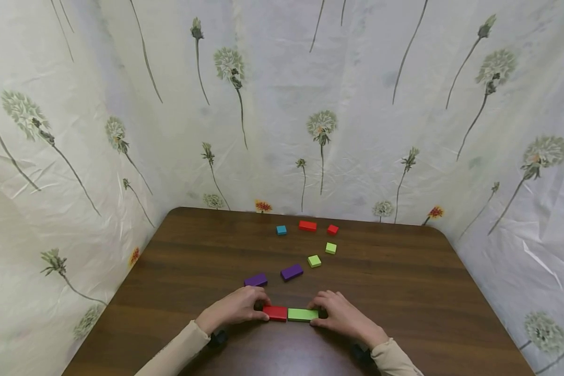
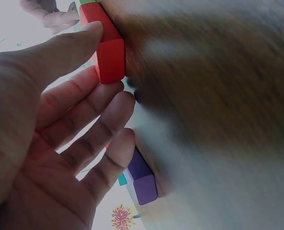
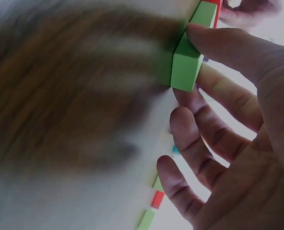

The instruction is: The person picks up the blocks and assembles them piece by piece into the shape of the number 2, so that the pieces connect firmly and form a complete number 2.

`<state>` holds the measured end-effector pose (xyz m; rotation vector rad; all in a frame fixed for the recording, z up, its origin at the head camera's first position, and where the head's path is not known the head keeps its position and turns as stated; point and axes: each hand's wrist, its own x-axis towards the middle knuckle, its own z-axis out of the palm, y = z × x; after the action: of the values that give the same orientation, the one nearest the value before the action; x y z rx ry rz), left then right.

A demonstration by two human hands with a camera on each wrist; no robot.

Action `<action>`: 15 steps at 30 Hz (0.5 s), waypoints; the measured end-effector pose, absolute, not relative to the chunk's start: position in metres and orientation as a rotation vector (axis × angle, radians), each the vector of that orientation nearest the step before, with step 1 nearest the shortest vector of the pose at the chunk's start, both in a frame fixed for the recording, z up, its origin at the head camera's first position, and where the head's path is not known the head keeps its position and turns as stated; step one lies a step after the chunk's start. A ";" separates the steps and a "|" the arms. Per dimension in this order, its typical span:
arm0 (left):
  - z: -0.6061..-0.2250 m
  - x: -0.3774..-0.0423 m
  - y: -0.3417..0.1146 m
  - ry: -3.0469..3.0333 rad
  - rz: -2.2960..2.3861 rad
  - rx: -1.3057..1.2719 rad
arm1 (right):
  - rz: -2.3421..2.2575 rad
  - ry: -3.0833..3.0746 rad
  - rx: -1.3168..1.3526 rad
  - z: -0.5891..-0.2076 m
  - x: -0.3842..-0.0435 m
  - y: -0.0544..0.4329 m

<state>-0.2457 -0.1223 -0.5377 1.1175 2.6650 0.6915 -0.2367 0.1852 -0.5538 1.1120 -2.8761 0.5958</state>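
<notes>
Near the front of the table, a long red block (image 1: pixel 275 313) and a long light green block (image 1: pixel 302 315) lie end to end in a row. My left hand (image 1: pixel 237 309) pinches the red block at its left end, thumb on the near side and fingers on the far side. On the green block's right end, my right hand (image 1: pixel 340 315) has the same kind of pinch. In the left wrist view the red block (image 2: pixel 110 55) sits between thumb and forefinger, the other fingers loosely bent. The right wrist view shows the green block (image 3: pixel 187 67) held likewise.
Beyond the hands lie two purple blocks (image 1: pixel 292 272), one close to the left fingers. Farther back are two small green blocks (image 1: pixel 314 261), a blue block (image 1: pixel 281 230), a red block (image 1: pixel 307 225) and a small red block (image 1: pixel 332 229). A flowered curtain (image 1: pixel 272 104) surrounds the brown table (image 1: pixel 395 271).
</notes>
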 end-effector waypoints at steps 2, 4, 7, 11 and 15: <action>-0.538 -0.246 -0.122 2.666 0.687 1.121 | 0.595 -2.872 1.113 -0.555 -0.236 0.184; -0.538 -0.246 -0.122 2.669 0.687 1.124 | 0.594 -2.862 1.116 -0.555 -0.236 0.183; -0.538 -0.246 -0.122 2.675 0.686 1.130 | 0.592 -2.855 1.111 -0.555 -0.236 0.182; -0.537 -0.246 -0.122 2.677 0.677 1.132 | 0.588 -2.844 1.110 -0.555 -0.236 0.181; -0.538 -0.246 -0.122 2.675 0.667 1.129 | 0.575 -2.848 1.104 -0.556 -0.235 0.180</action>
<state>-0.2456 -0.1219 -0.5378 1.1292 2.6750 0.6674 -0.2355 0.1802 -0.5560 1.1041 -2.8475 0.5748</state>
